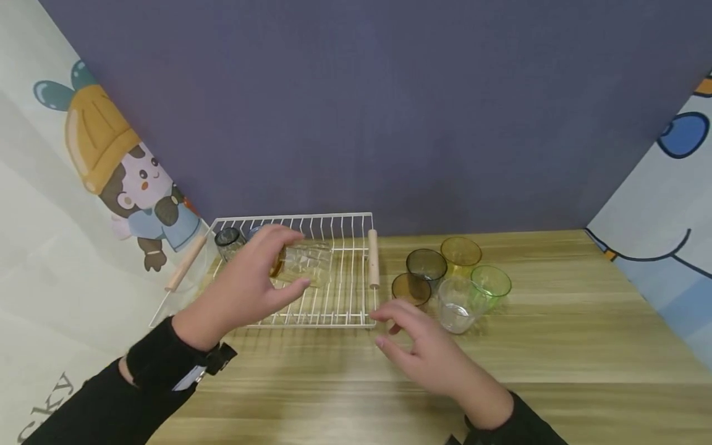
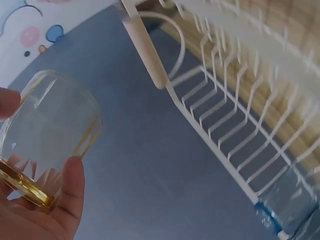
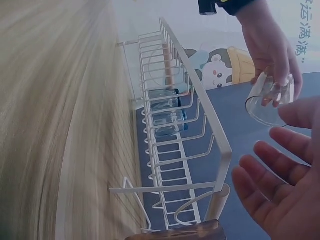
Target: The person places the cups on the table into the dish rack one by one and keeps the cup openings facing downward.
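Note:
My left hand [image 1: 245, 287] grips a faceted, pale yellow drinking glass [image 1: 307, 262] around its amber base. Held on its side above the white wire dish rack [image 1: 356, 216], the glass points its mouth to the right. My thumb and fingers show on opposite sides of the glass wall [image 2: 55, 117] in the left wrist view. Within the rack, a dark grey glass [image 1: 228, 242] lies at the left, and beside it a blue glass [image 3: 169, 122] is mostly hidden by my hand in the head view. My right hand [image 1: 431, 355], fingers loosely bent and holding nothing, hovers right of the rack's front corner.
Right of the rack, several glasses stand grouped on the wooden table [image 1: 556, 321]: brown [image 1: 410, 290], dark grey [image 1: 426, 266], yellow [image 1: 461, 254], green [image 1: 492, 282] and clear [image 1: 457, 312]. A wooden handle [image 1: 373, 259] borders the rack's right side. Behind rises a dark blue-grey panel [image 1: 389, 123].

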### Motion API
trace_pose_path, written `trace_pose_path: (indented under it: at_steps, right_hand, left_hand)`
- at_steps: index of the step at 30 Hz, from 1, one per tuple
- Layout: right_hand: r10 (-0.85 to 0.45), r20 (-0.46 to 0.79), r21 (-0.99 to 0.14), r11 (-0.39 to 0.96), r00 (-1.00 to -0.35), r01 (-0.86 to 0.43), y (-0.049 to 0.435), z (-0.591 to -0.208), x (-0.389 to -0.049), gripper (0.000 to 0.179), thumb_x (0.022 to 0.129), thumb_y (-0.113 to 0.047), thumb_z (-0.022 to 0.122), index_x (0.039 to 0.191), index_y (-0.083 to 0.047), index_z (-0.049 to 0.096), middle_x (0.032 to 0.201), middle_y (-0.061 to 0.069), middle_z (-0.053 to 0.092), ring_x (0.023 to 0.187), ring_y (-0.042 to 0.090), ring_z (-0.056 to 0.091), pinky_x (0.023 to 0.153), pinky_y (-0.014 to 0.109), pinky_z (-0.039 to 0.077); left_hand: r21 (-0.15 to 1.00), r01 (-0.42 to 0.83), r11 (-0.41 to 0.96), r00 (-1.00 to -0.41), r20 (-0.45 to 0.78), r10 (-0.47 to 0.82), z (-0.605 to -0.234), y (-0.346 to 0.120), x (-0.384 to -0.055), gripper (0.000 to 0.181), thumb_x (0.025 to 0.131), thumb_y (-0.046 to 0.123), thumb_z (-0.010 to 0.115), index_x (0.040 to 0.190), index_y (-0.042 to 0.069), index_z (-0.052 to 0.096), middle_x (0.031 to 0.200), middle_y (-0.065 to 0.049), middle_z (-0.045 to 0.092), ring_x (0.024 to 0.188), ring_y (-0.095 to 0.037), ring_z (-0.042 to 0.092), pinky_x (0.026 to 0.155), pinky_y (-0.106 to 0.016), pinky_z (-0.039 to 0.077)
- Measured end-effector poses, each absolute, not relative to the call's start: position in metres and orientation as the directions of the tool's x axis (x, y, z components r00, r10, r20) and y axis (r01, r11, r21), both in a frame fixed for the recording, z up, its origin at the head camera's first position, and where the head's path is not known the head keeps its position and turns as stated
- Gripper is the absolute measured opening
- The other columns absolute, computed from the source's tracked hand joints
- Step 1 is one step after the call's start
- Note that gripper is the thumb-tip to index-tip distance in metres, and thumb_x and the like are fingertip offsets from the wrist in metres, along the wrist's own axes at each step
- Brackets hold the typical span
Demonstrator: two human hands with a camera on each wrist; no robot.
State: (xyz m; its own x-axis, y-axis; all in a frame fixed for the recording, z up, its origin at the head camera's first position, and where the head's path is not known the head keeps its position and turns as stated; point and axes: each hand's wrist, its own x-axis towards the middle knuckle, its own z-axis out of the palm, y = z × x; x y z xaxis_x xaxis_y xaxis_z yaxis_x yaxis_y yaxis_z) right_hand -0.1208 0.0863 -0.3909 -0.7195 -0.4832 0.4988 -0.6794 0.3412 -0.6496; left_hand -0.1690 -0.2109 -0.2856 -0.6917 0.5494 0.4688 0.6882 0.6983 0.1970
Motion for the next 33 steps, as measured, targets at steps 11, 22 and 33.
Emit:
trace_pose_path:
  at_steps: [11,22,33]
  right_hand:
    - [-0.413,0.39,-0.611,0.552,-0.823,-0.567,0.103,-0.388,-0.126,0.032,0.092,-0.027,0.068,0.122,-0.023,0.061,0.117,-0.015,0.057,0.093,0.002,0.055,0.081,0.027,0.055]
    - [-0.491,0.315,-0.527,0.621,-0.812,-0.58,0.1,-0.391,-0.129,0.024,0.093,-0.034,0.064,0.115,-0.025,0.063,0.112,-0.017,0.059,0.099,0.003,0.055,0.086,0.033,0.054]
    - [-0.509,0.268,-0.512,0.644,-0.818,-0.568,0.098,-0.393,-0.126,0.023,0.093,-0.035,0.064,0.114,-0.025,0.063,0.113,-0.017,0.059,0.106,0.004,0.056,0.093,0.035,0.052]
  left_hand:
    - [0.166,0.601,0.782,-0.782,0.321,0.533,-0.283,-0.212,-0.213,0.06,0.087,0.038,0.067,0.136,0.01,0.048,0.122,-0.004,0.048,0.085,-0.015,0.045,0.069,-0.032,0.042]
    - [0.141,0.507,0.851,-0.861,0.044,0.506,-0.275,-0.221,-0.256,0.059,0.088,0.036,0.067,0.138,0.013,0.045,0.113,-0.001,0.045,0.086,-0.018,0.047,0.072,-0.036,0.042]
    - [0.085,0.478,0.874,-0.872,-0.075,0.484,-0.292,-0.213,-0.294,0.057,0.087,0.031,0.067,0.136,0.01,0.048,0.12,-0.008,0.049,0.091,-0.021,0.053,0.078,-0.039,0.048]
